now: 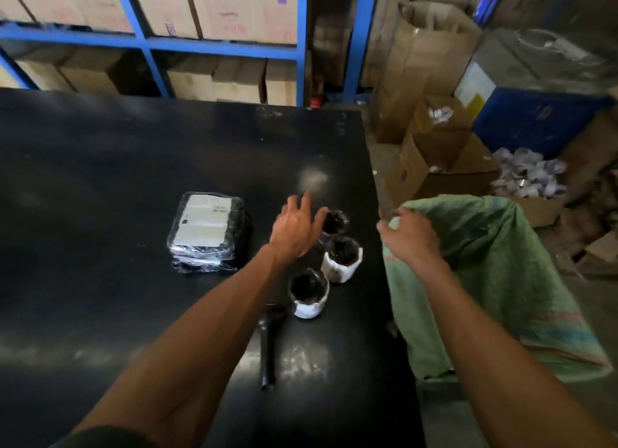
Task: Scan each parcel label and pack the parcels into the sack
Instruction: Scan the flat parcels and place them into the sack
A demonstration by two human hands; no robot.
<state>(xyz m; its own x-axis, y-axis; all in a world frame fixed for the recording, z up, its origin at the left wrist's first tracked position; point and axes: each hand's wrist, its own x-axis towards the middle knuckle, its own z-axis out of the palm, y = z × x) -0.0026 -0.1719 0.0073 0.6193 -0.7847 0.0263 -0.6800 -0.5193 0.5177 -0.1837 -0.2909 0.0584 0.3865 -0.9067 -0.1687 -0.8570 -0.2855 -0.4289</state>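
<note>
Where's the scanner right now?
In the head view the scanner lies on the black table, near its front right, between the two forearms. Its head sits just left of the nearest small round parcel, and neither hand touches it.

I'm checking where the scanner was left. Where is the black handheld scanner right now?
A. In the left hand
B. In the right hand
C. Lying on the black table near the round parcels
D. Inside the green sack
C: the scanner lies flat on the black table, just below the nearest round parcel, while the left hand and right hand hold neither it nor any tool.
</note>
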